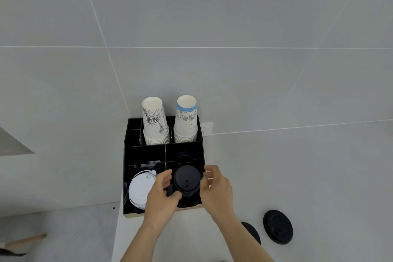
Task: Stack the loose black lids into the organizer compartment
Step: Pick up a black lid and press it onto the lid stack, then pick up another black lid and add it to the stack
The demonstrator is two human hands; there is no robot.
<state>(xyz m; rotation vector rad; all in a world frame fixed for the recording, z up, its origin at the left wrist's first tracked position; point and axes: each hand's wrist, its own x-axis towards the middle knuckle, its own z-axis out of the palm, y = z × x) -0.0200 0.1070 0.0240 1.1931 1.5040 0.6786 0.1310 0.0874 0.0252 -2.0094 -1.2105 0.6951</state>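
Both hands [163, 193] around black lids [187, 181]

A wall of large pale grey tiles [212, 17] with thin white grout lines fills the view from nine to three o'clock. A white wall socket [206, 128] sits near centre. The pale grey tabletop [319, 176] spreads below, evenly lit

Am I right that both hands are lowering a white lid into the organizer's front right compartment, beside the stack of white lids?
Not quite: the lid held by the left hand and right hand is black, as the head view shows. The rest stands: front right compartment of the organizer, beside the white lids.
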